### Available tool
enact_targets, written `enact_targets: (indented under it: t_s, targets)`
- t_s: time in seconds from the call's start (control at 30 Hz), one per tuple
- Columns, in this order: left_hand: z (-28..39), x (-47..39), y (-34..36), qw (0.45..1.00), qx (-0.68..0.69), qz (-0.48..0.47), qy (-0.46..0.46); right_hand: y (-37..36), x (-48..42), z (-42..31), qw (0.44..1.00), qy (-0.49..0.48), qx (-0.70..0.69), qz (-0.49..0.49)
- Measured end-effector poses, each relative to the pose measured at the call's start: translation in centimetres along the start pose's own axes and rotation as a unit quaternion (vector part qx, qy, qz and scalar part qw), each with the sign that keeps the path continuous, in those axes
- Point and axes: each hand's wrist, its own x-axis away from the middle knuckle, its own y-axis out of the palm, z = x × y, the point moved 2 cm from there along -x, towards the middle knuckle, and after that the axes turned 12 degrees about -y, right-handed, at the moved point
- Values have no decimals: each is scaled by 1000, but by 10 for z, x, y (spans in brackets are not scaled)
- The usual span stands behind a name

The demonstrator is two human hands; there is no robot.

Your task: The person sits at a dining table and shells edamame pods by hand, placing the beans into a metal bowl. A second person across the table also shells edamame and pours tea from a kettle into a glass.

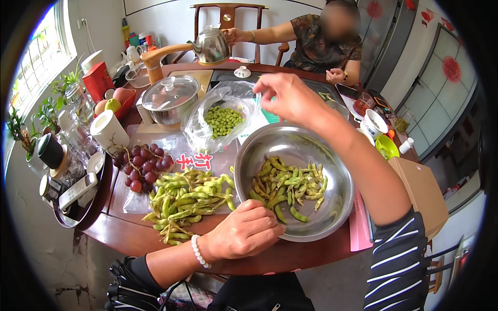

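My left hand (246,230), a beaded bracelet on its wrist, is curled at the near left rim of a stainless steel bowl (338,167). Its fingertips are hidden, so I cannot see whether it holds anything. Edamame pods (288,182) lie on the bowl's bottom. My right hand (290,97) reaches over the bowl's far side, fingers bent down beside a clear plastic bag (194,124); whether a bean is between them is unclear. Shelled green beans (223,120) fill the bag's middle. Left of the bowl rests a heap of unshelled pods (186,198).
Red grapes (144,165) and a paper roll (109,130) stand left, near a lidded glass-topped pot (171,97). Across the table a person (327,42) holds a steel kettle (212,46). A cardboard box (418,194) is at right.
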Motion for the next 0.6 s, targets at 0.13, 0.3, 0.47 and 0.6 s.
enact_targets:
  t_s: [0.13,0.3,0.47,0.6]
  targets:
    - [-4,9,0,999,5,-29,-20,-3,3,0,993,40,-27,-111]
    - [-4,9,0,1000,-10,-4,-17,-11,55,-1,892,122,-48,-432]
    - [-3,6,1,1000,-7,-4,-15,14,115,3,832,104,-24,-545]
    - [-3,7,0,1000,-15,-7,-14,28,145,6,908,-76,-1,-412]
